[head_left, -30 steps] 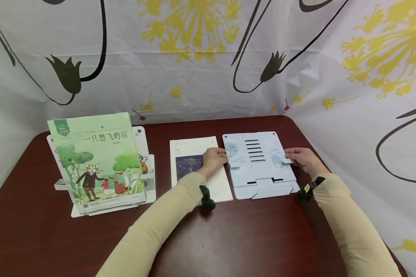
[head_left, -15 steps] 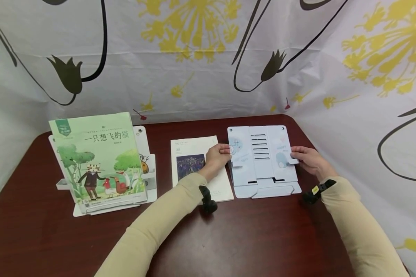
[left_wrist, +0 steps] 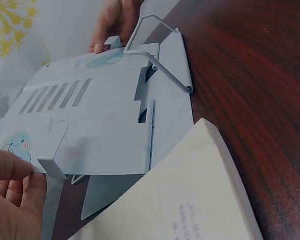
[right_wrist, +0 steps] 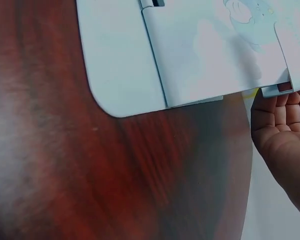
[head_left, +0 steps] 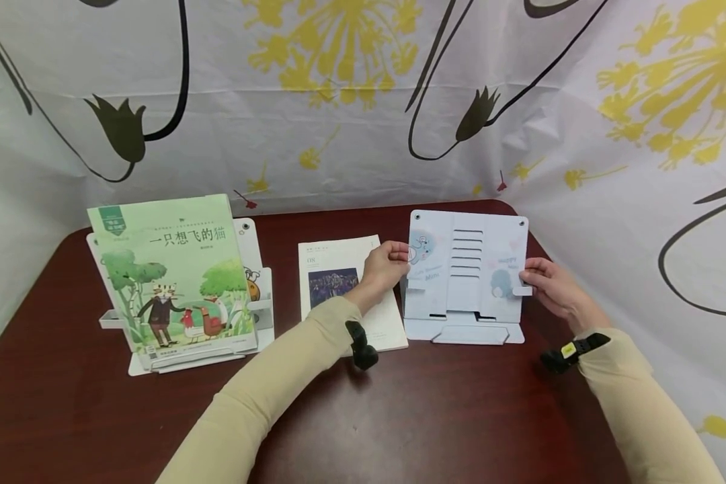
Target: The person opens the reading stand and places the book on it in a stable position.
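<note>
A pale blue-white book stand (head_left: 466,262) with a column of slots stands at the right, its back panel tilted up from its base plate. My left hand (head_left: 386,270) pinches the panel's left edge; in the left wrist view the left hand's thumb and fingers (left_wrist: 20,187) are on that edge beside a small side clip (left_wrist: 52,168). At the opposite edge my right hand (head_left: 558,290) grips the panel near the right clip (head_left: 522,291). The right wrist view shows the right fingers (right_wrist: 280,112) curled under the edge. A wire page holder (head_left: 470,335) lies along the base.
A white-covered book (head_left: 333,254) with a dark picture lies flat left of the stand, under my left forearm. Farther left, a green picture book (head_left: 175,269) leans on another white stand (head_left: 263,302). A patterned cloth (head_left: 339,154) hangs behind the dark red table (head_left: 363,417).
The stand's panel has risen from nearly flat to a steeper tilt, with both hands on its edges. My right hand has shifted right; my left hand has gone slightly up and right.
</note>
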A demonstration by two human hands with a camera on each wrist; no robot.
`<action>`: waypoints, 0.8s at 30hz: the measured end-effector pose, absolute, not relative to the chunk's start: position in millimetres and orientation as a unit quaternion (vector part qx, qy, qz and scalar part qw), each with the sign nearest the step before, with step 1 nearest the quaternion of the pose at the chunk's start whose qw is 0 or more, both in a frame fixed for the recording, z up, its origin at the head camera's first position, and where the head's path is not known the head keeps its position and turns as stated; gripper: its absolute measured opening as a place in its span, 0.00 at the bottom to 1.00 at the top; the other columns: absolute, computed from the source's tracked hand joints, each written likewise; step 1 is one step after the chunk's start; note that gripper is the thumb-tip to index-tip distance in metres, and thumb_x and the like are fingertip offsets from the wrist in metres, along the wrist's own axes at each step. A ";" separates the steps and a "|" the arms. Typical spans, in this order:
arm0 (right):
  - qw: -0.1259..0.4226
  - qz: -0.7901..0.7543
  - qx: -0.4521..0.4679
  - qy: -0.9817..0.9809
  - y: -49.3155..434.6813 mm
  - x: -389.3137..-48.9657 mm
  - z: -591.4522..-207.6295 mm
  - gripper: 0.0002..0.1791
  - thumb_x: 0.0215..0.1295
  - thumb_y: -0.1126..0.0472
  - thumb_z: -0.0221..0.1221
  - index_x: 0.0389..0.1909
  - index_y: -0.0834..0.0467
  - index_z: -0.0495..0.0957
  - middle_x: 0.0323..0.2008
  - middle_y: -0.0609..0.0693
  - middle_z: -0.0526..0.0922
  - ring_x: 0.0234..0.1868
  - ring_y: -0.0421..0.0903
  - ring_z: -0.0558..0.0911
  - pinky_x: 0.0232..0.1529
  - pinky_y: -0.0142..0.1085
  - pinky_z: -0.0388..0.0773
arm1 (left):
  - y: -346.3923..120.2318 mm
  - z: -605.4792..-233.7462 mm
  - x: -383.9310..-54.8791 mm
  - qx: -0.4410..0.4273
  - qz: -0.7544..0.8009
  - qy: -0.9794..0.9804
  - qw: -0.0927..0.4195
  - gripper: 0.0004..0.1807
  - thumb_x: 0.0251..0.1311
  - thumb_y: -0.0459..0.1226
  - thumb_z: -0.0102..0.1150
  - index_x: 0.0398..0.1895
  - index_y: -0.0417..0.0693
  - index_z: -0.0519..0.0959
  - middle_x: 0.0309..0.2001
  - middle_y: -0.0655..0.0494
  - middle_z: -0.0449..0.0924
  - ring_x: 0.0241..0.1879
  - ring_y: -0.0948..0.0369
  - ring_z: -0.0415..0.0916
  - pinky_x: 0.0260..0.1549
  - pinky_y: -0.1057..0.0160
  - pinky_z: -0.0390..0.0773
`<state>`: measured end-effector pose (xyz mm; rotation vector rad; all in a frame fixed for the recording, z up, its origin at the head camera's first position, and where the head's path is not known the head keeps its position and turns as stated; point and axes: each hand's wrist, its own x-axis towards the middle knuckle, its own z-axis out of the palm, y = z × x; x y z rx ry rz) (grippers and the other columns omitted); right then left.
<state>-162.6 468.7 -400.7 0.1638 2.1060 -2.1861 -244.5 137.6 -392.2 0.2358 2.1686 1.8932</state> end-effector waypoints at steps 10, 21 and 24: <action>-0.004 -0.722 0.027 0.691 462.0 -129.3 -394.1 0.07 0.65 0.72 0.53 0.37 0.56 0.72 0.30 0.47 0.75 0.29 0.38 0.75 0.28 0.26 0.72 | 143.0 -384.1 -243.2 0.129 0.642 0.748 0.108 0.16 0.52 0.23 0.53 0.44 0.43 0.78 0.39 0.52 0.78 0.36 0.62 0.77 0.35 0.72 0.76; -0.109 -0.716 0.059 0.687 435.5 -100.2 -393.8 0.07 0.63 0.72 0.56 0.35 0.57 0.73 0.29 0.45 0.77 0.29 0.37 0.76 0.29 0.25 0.76 | 153.3 -375.0 -253.9 0.152 0.621 0.766 0.067 0.15 0.52 0.22 0.53 0.44 0.40 0.78 0.39 0.48 0.80 0.37 0.60 0.78 0.37 0.73 0.76; -0.146 -0.690 0.082 0.704 424.1 -93.8 -394.9 0.08 0.62 0.72 0.57 0.36 0.56 0.72 0.29 0.43 0.77 0.29 0.36 0.75 0.29 0.24 0.75 | 155.2 -369.0 -257.8 0.170 0.618 0.767 0.029 0.16 0.54 0.24 0.55 0.47 0.41 0.77 0.41 0.48 0.80 0.40 0.59 0.79 0.39 0.73 0.76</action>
